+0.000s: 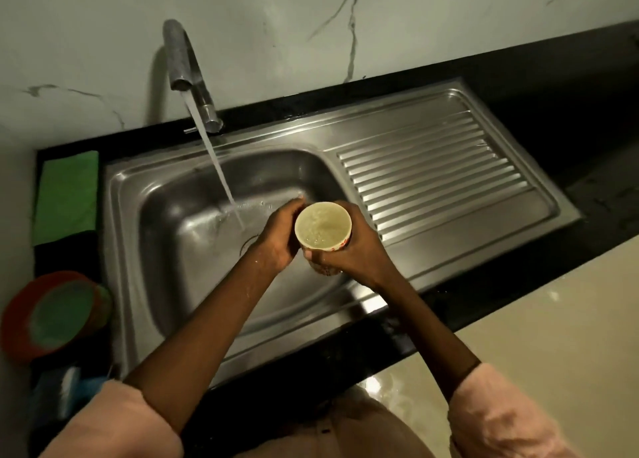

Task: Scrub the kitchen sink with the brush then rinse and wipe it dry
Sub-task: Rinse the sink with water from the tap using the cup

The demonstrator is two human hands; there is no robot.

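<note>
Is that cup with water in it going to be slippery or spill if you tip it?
Probably slippery: the cup looks wet, and both the left hand and right hand hold it. It looks nearly full, so tipping would likely spill into the sink.

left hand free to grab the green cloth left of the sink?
Probably not yet: the left hand grips the cup together with the right hand. The path to the green cloth itself looks unobstructed.
</note>
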